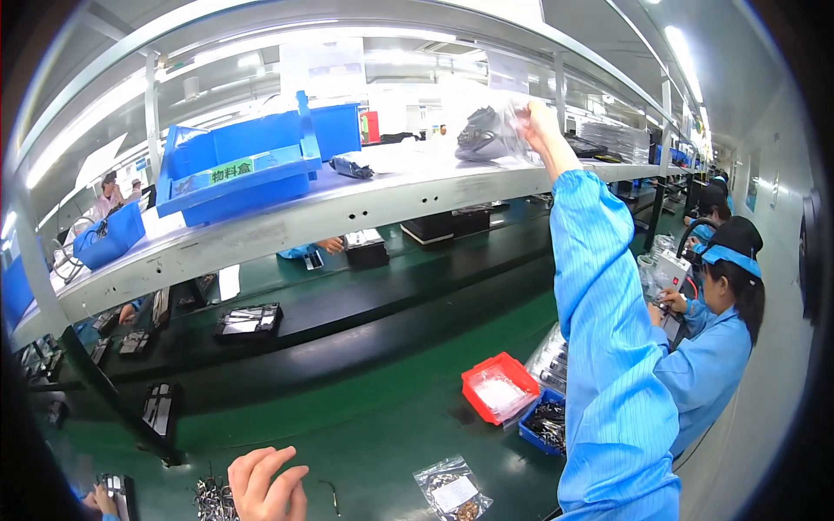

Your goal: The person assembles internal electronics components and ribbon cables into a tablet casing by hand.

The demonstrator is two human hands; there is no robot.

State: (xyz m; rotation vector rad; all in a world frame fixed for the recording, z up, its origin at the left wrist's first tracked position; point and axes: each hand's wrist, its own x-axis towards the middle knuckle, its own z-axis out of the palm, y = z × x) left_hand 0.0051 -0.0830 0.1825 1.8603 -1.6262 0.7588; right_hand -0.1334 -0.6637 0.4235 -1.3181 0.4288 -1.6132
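Note:
My right arm, in a blue sleeve, reaches up to the shelf. There my right hand [543,130] is closed on the upper part of a clear plastic bag [488,135] with dark parts inside, resting on the shelf top. Low over the green bench, my left hand [268,486] has loosely bent fingers with gaps between them and nothing visible in it. Beside it lie a pile of short cable-like parts [214,499] and one single thin dark piece [334,498]. A clear zip bag [454,491] of small brownish parts with a white label lies further right.
The metal shelf [373,201] spans the bench and carries blue bins [239,165] and a small dark packet [351,165]. A red bin [499,388] and a blue bin of dark parts [545,424] stand near my right arm. Black devices [248,321] sit along the line. A co-worker [717,330] works at right.

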